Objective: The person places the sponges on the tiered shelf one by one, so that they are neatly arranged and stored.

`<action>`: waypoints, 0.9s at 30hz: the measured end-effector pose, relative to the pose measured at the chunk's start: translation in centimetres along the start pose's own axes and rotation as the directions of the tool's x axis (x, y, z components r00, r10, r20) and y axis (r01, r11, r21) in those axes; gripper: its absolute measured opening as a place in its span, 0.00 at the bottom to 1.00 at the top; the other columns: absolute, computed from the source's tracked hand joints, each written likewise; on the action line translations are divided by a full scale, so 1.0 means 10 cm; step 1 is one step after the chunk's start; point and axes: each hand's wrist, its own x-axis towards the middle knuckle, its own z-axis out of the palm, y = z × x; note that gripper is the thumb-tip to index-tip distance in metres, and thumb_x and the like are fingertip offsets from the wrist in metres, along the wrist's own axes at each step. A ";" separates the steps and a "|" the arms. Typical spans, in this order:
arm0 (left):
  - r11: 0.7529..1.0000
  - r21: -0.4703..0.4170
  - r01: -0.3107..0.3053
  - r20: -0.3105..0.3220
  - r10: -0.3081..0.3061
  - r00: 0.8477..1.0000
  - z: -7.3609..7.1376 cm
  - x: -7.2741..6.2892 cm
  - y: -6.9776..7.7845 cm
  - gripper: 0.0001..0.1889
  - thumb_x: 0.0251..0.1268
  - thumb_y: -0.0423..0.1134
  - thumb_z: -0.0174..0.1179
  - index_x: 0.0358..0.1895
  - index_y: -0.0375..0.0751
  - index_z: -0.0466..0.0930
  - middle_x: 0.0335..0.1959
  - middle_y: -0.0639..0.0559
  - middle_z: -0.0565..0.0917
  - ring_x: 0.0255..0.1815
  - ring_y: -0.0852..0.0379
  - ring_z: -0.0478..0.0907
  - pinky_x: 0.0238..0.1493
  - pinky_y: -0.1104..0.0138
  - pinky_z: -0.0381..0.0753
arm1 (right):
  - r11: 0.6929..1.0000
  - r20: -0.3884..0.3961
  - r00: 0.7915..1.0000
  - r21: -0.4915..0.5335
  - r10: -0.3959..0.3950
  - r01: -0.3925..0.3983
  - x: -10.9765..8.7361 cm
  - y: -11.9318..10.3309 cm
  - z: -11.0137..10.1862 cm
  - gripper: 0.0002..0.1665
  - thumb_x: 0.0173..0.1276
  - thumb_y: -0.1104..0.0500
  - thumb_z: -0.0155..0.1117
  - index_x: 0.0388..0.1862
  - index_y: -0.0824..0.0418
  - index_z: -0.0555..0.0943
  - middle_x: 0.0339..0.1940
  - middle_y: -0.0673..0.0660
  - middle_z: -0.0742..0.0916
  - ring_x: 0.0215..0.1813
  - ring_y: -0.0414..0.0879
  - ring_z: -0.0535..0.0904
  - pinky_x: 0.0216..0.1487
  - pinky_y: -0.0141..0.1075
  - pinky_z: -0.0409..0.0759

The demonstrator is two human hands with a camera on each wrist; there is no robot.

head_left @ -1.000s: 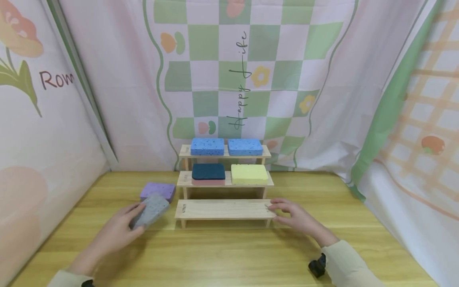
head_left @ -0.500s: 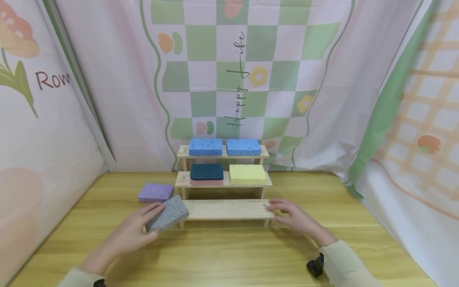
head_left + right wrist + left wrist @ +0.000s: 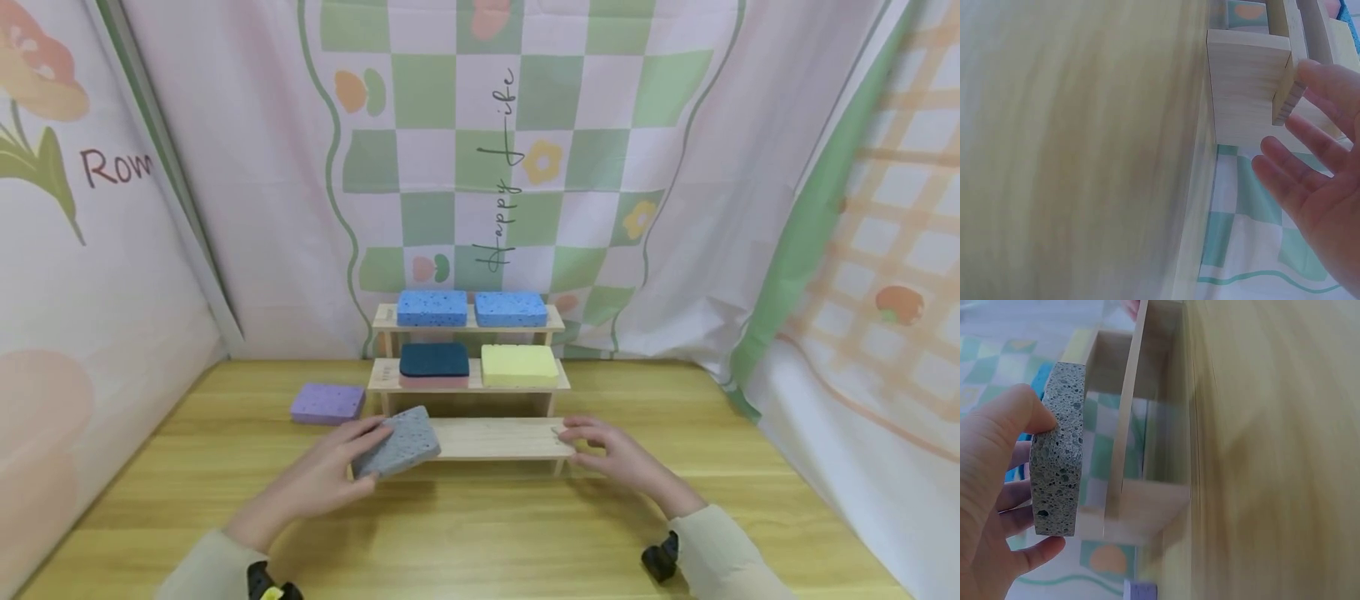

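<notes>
My left hand (image 3: 322, 471) grips a grey speckled sponge (image 3: 401, 440) by its edges, thumb on one side and fingers on the other. The sponge is tilted over the left end of the lowest step of a wooden three-step rack (image 3: 495, 437). In the left wrist view the sponge's pitted side (image 3: 1060, 450) faces the camera. My right hand (image 3: 618, 454) stays at the right end of that step, fingertips at the board's end and fingers loosely spread. A purple sponge (image 3: 327, 403) lies on the table left of the rack.
Two blue sponges (image 3: 432, 308) sit on the top step. On the middle step, a dark-topped pink sponge (image 3: 434, 364) is beside a yellow sponge (image 3: 519, 365). The wooden table (image 3: 480, 533) meets a checked curtain (image 3: 555, 158) behind the rack.
My left hand has carried the grey sponge rightward, from beside the purple sponge to over the lowest step's left end. The right hand has kept its place.
</notes>
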 end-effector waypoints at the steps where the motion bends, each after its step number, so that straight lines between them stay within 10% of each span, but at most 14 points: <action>1: 1.000 -0.001 -0.007 0.007 0.007 1.000 0.01 0.03 0.02 0.33 0.53 0.42 0.61 0.66 0.43 0.66 0.65 0.43 0.65 0.62 0.43 0.63 0.56 0.49 0.69 | 1.000 0.000 1.000 0.000 0.000 0.000 0.00 0.00 0.00 0.19 0.65 0.57 0.61 0.53 0.63 0.78 0.61 0.66 0.72 0.61 0.65 0.66 0.56 0.58 0.67; 27: 0.993 -0.012 -0.119 0.191 0.119 0.974 0.38 0.70 0.49 0.32 0.60 0.46 0.51 0.70 0.49 0.59 0.70 0.49 0.58 0.68 0.48 0.56 0.62 0.52 0.62 | 1.000 -0.007 1.000 0.015 -0.016 0.016 0.01 0.00 0.01 0.18 0.64 0.61 0.62 0.52 0.64 0.78 0.60 0.67 0.72 0.58 0.66 0.68 0.55 0.58 0.68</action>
